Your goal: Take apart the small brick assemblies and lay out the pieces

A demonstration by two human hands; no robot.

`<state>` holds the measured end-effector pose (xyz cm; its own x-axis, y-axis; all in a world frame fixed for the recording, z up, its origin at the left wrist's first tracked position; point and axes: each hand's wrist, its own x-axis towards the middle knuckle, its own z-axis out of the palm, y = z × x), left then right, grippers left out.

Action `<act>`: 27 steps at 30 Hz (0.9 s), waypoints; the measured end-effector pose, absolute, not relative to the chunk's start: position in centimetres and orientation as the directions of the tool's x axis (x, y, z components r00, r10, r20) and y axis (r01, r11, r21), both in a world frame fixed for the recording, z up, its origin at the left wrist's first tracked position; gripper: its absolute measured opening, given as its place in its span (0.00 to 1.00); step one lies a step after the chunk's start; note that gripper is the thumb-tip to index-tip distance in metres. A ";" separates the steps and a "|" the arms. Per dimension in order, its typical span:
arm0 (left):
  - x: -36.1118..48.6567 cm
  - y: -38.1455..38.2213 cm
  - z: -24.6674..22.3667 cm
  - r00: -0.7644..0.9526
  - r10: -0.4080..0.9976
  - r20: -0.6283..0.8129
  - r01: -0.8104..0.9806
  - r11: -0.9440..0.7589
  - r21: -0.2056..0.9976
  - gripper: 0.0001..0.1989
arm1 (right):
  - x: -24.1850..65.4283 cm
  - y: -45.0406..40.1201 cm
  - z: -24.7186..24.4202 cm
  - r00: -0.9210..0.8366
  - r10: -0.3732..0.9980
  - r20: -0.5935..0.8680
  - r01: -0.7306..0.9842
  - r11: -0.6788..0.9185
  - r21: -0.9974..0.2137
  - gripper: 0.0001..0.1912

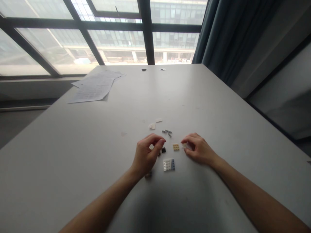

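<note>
My left hand (147,152) hovers over the table with thumb and forefinger pinched together; whether anything is between the tips is too small to tell. Just right of it lies a small black brick (163,149), and a brown piece shows partly beneath the hand. My right hand (198,149) is closed on a small pale brick (184,146) between thumb and fingers. Close to those fingertips is a tan studded plate (176,147). Between and below the hands lies a studded white and blue-grey assembly (169,164). A blurred dark piece (148,174) sits by my left wrist.
Beyond the hands are several thin grey pieces (167,132), small white pieces (152,126) and a white strip (159,120). Paper sheets (93,87) lie at the table's far left. The white table (194,106) reaches to the window; a dark curtain (221,38) hangs at right.
</note>
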<state>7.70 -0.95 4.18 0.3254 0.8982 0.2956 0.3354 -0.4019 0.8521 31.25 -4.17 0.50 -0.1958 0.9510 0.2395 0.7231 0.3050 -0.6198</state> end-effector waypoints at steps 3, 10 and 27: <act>6.9 -0.1 4.1 0.281 0.849 0.448 0.405 -0.528 0.746 0.10 | 31.1 -4.2 0.4 -0.194 0.955 0.223 0.749 0.291 -0.596 0.14; 3.9 4.4 2.8 0.138 0.866 0.480 0.652 -0.444 0.614 0.09 | 30.9 -4.3 0.3 -0.186 0.958 0.216 0.776 0.278 -0.565 0.18; 4.6 6.8 1.3 0.297 0.905 0.305 0.778 -0.414 0.473 0.12 | 30.7 -4.3 0.3 -0.105 0.963 0.248 0.737 0.243 -0.631 0.09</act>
<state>4.59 6.77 1.26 0.2967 0.9051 0.3047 0.7780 -0.4141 0.4725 30.68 -4.27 0.27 -0.1046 0.9630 0.2483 0.7371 0.2427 -0.6307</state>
